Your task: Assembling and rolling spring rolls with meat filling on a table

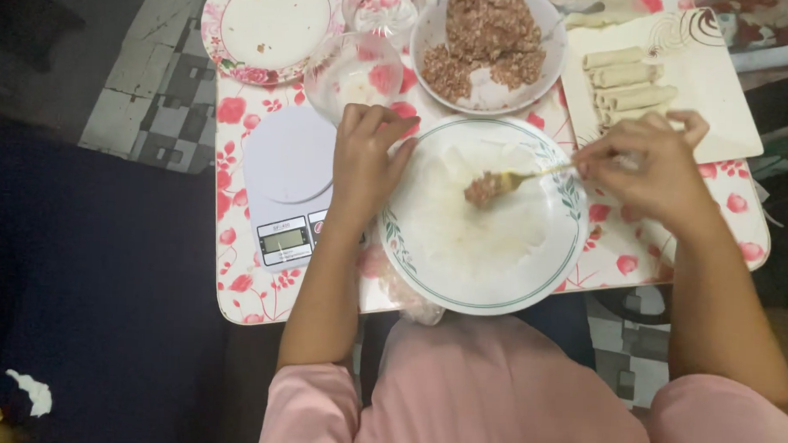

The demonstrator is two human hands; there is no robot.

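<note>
**Filling spooned onto a wrapper**

At the far left sits one flat floral plate (274, 25), smooth and nearly bare. Near it lies one white kitchen scale (289, 187) with a round platform. Two clear glass bowls (354, 70) stand just beyond. The left hand (367, 155) rests with fingers curled over the rim of the large green-edged plate (427, 271), which bears one thin, translucent wrapper (477, 229). The right hand (653, 165) pinches a yellow fork (522, 178) carrying crumbly minced filling over the wrapper. Far centre, one white bowl (550, 57) holds more mince. At the far right, four pale rolled cylinders (627, 85) lie on a rectangular tray (713, 93).
</note>
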